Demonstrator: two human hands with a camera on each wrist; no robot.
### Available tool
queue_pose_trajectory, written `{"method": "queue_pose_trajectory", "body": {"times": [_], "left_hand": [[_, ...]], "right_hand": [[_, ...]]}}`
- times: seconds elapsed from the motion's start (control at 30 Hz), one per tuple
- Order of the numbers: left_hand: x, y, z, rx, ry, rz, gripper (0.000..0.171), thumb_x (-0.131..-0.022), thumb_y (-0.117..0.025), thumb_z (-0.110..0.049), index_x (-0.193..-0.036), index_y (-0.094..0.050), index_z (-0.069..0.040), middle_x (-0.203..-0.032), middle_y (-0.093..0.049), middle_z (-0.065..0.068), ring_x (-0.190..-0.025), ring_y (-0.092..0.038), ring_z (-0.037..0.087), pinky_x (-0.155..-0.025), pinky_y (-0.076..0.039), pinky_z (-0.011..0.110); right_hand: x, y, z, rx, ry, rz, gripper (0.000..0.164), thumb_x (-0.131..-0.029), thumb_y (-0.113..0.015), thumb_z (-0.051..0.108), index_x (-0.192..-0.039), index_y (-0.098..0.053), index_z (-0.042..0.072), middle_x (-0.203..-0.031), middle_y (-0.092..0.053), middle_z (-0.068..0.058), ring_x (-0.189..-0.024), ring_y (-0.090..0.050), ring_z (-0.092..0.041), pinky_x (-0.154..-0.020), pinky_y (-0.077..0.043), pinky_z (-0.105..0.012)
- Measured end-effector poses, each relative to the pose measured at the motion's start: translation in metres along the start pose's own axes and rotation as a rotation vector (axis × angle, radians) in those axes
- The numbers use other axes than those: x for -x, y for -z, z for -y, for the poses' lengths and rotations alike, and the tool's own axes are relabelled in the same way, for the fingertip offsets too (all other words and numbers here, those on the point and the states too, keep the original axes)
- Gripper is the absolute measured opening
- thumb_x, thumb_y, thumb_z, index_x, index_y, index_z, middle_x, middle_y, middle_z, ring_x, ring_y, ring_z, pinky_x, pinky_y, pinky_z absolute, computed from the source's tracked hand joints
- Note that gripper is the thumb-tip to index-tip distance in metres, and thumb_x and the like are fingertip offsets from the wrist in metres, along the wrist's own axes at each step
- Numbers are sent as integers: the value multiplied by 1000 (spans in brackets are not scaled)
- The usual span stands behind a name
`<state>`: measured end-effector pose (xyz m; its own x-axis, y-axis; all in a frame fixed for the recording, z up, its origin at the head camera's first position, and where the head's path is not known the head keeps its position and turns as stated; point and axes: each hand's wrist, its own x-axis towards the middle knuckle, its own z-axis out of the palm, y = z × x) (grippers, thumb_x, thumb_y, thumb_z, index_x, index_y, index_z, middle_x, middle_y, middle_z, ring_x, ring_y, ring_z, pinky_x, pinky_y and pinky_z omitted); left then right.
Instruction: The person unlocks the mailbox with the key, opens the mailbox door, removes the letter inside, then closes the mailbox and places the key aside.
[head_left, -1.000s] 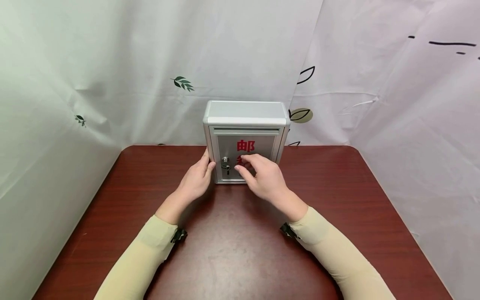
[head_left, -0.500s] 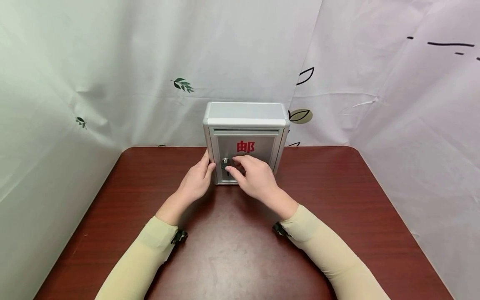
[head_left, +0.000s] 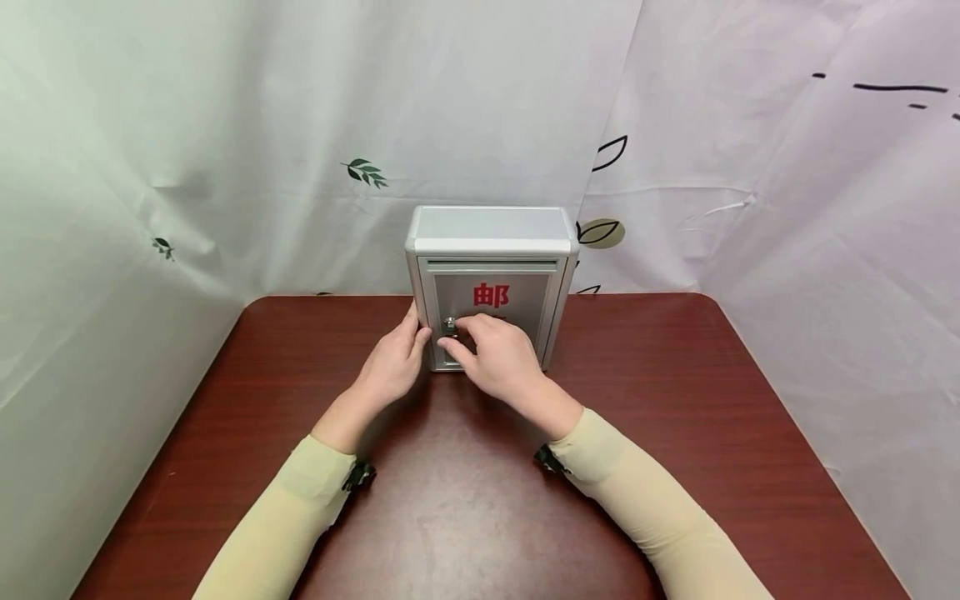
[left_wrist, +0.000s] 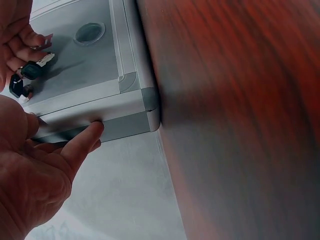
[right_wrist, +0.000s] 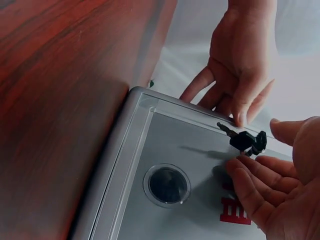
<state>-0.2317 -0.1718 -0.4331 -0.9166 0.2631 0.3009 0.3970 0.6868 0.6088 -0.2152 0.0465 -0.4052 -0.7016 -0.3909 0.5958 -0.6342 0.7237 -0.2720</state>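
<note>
A silver metal mailbox (head_left: 491, 229) with red lettering (head_left: 491, 295) on its door stands upright at the back of the table. Black-headed keys (right_wrist: 242, 140) are at the lock on the door's left side; one sits at the lock and another hangs from it. My left hand (head_left: 392, 360) rests against the mailbox's left side, fingers extended along it and thumb by the front edge. My right hand (head_left: 498, 357) is in front of the door, thumb and fingers apart on either side of the keys. No grip on the keys shows in the right wrist view.
The dark red wooden table (head_left: 480, 517) reaches in front of the mailbox and to both sides. Pale cloth (head_left: 300, 125) with leaf prints hangs behind and at the sides. A round window (right_wrist: 167, 185) is set low in the door.
My right hand has moved left across the door from the lettering to the keys, its thumb and fingers staying apart. My left hand has stayed on the mailbox's side.
</note>
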Motion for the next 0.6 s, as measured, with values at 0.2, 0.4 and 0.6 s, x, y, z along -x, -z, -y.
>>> {"method": "queue_pose_trajectory", "body": {"times": [0.2,0.4,0.6], "left_hand": [[1,0,0,7,-9,-1,66,-121,-49,-22,-178,-20,-7,-157,-58,29,-144,-60,44,-117,-47,62],[1,1,0,8,-13,-16,65,-120,-49,-21,-178,-22,-8,-155,-61,29,-141,-62,44,-116,-48,62],[1,0,-1,10,-24,-14,65,-120,-51,-20,-178,-23,-7,-152,-63,29,-138,-65,44,-114,-50,62]], "right_hand": [[1,-3,2,16,-4,-5,36,-102,-84,38,-118,-82,5,-108,-83,-7,-94,-79,-25,-78,-65,-43],[1,-7,4,33,-4,-41,35,-100,-86,37,-116,-82,6,-107,-83,-7,-92,-79,-23,-76,-65,-42],[3,-11,5,47,-15,-61,35,-100,-87,37,-114,-82,5,-107,-83,-7,-90,-80,-23,-73,-65,-42]]}}
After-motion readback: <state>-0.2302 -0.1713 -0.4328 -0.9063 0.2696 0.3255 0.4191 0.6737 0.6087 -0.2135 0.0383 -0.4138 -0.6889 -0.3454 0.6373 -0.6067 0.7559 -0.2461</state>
